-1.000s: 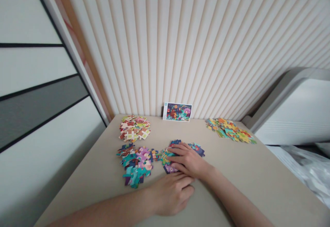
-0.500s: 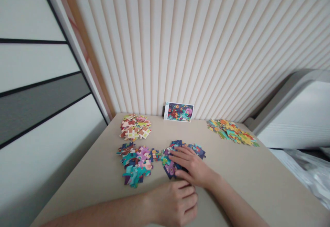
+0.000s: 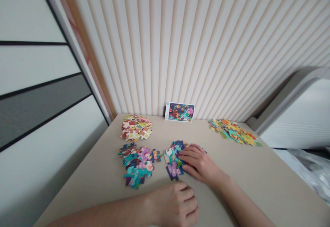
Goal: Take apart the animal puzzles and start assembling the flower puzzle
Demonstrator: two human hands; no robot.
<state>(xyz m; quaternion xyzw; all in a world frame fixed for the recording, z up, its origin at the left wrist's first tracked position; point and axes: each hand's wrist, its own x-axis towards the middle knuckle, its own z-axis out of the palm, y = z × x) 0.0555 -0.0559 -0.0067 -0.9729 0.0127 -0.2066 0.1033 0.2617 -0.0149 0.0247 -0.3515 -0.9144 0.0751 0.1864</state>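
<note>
At the left of the pale surface [image 3: 100,175], a pile of pink and green puzzle pieces [image 3: 136,128] lies behind a cluster of purple and teal pieces [image 3: 138,165]. Near the middle, the left hand [image 3: 177,204] is curled into a fist; whether it holds anything cannot be told. Beyond it lies a blue and purple group [image 3: 174,157], with a picture card [image 3: 180,112] upright farther back. The right hand [image 3: 198,162] rests over that group, fingers extended. Farther right lies a yellow and orange pile [image 3: 235,132].
</note>
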